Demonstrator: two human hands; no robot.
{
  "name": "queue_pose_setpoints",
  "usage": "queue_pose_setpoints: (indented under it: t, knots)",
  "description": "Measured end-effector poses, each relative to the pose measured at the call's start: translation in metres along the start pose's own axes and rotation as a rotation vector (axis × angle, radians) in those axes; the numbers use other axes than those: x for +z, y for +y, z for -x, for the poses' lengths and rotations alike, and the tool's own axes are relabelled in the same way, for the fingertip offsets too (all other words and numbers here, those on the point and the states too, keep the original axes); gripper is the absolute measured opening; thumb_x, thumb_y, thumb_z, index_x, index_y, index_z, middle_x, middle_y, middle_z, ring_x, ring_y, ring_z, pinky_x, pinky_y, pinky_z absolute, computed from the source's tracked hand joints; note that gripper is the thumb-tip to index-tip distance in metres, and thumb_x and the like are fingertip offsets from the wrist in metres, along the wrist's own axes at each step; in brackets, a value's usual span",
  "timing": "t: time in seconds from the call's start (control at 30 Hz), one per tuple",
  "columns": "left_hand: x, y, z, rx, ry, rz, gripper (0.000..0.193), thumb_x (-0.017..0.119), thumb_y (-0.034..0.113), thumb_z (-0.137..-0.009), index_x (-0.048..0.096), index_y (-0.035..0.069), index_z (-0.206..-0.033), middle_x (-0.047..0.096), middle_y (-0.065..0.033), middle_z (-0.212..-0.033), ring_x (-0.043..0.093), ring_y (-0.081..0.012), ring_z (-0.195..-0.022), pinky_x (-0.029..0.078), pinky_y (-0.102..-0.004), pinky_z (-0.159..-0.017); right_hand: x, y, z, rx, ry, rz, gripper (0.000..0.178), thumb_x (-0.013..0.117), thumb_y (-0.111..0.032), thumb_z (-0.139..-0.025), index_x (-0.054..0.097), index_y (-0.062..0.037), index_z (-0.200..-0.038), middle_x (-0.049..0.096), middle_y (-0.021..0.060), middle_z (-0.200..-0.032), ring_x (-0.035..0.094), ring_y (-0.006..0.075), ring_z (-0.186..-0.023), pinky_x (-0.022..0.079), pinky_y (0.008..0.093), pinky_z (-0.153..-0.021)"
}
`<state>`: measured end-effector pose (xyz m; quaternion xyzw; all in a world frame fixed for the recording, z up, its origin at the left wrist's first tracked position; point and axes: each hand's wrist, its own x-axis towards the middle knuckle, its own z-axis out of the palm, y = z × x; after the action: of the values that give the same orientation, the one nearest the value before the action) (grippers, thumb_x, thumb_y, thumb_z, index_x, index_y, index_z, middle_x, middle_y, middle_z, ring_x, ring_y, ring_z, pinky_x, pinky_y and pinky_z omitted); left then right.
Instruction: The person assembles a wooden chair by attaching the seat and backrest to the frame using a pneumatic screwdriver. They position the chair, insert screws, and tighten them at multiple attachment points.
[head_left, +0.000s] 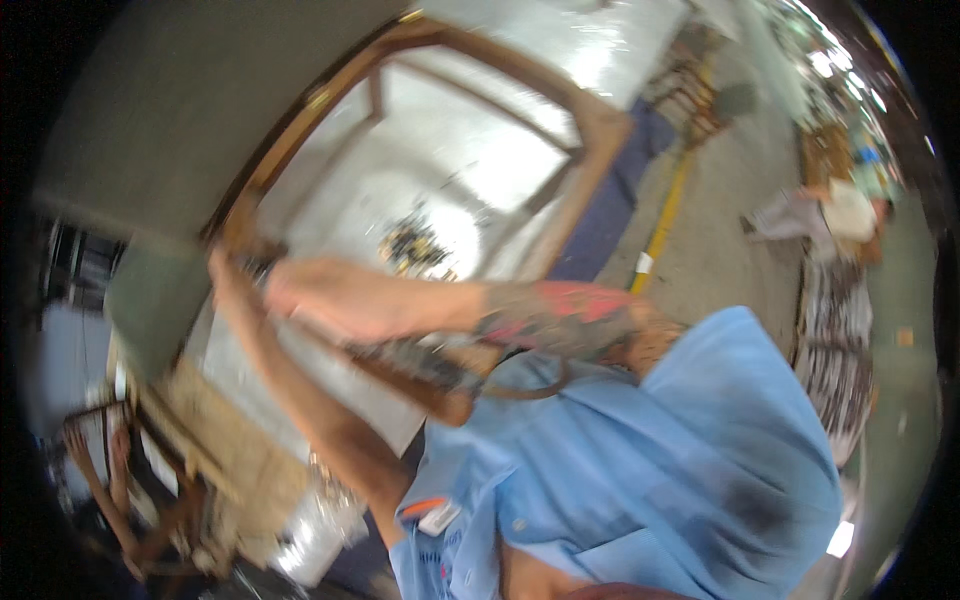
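We caught the left hand (pixel 226 278) and right hand (pixel 305 292) only as blurs.
We could not tell how they met the wooden frame (pixel 600 130); the black-and-gold pieces (pixel 418 250) were too small to identify, and the lower edge cut off the blue shirt (pixel 620 470).

Brown angular wooden frame (pixel 510 70), beyond the hands (pixel 308 292): smooth, from here. Light-blue cloth shirt (pixel 640 440), behind them: matt.

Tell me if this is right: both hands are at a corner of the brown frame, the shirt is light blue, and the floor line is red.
No, the head view shows a yellow floor line, not red. The left hand and right hand are at a corner of the brown frame, and the shirt is light blue.
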<state>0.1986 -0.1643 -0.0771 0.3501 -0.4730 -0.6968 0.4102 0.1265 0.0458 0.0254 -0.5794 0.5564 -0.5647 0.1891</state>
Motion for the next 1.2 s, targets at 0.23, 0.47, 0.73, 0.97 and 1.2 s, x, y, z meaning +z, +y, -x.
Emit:
queue_pose_setpoints:
  t: [0.23, 0.47, 0.73, 0.97, 1.2]
  knots:
    - [0.008, 0.0, -0.016, -0.224, -0.216, -0.049, 0.056, 0.049, 0.038, -0.1, 0.047, -0.003, -0.138, 0.05, -0.014, -0.137, 0.052, -0.0242, -0.119, 0.043, -0.0393, -0.102, -0.014, -0.028, -0.005, 0.393, 0.011, -0.299, 0.052, 0.029, -0.039, -0.103, 0.061, -0.0002, -0.088, 0.068, 0.0181, -0.089, 0.064, 0.0322, -0.085, 0.05, 0.0443, -0.08]
    - [0.064, 0.045, 0.022, -0.172, -0.186, -0.16, 0.051, 0.05, 0.034, -0.101, 0.046, -0.003, -0.136, 0.051, -0.0132, -0.131, 0.053, -0.022, -0.113, 0.044, -0.0363, -0.097, -0.017, -0.007, -0.019, 0.316, -0.058, -0.289, 0.04, 0.032, -0.031, -0.101, 0.059, -0.003, -0.092, 0.065, 0.017, -0.092, 0.063, 0.033, -0.093, 0.047, 0.0447, -0.087]
    - [0.107, 0.076, 0.055, -0.089, -0.1, -0.295, 0.047, 0.05, 0.029, -0.101, 0.046, -0.004, -0.135, 0.052, -0.0123, -0.123, 0.053, -0.0194, -0.105, 0.046, -0.0329, -0.091, -0.15, -0.041, 0.059, 0.218, -0.181, -0.516, 0.03, 0.039, -0.028, -0.099, 0.053, -0.0031, -0.09, 0.05, 0.0066, -0.071, 0.057, 0.0182, -0.052, 0.049, 0.0352, -0.05]
    - [0.13, 0.102, 0.068, 0.02, -0.098, -0.461, 0.043, 0.051, 0.024, -0.102, 0.046, -0.005, -0.133, 0.053, -0.0114, -0.117, 0.054, -0.0172, -0.098, 0.048, -0.0299, -0.085, -0.231, -0.033, 0.093, 0.316, -0.068, -0.544, 0.033, 0.038, -0.028, -0.101, 0.054, -0.0007, -0.09, 0.056, 0.0096, -0.081, 0.057, 0.0184, -0.071, 0.047, 0.0356, -0.057]
    - [0.168, 0.1, 0.048, 0.29, -0.475, -0.807, 0.039, 0.052, 0.02, -0.103, 0.046, -0.005, -0.131, 0.054, -0.0106, -0.11, 0.054, -0.0149, -0.091, 0.05, -0.0269, -0.08, -0.294, -0.03, 0.11, 0.255, -0.012, -0.462, 0.031, 0.039, -0.029, -0.102, 0.052, -0.0035, -0.089, 0.052, 0.0064, -0.079, 0.05, 0.0158, -0.07, 0.044, 0.0334, -0.063]
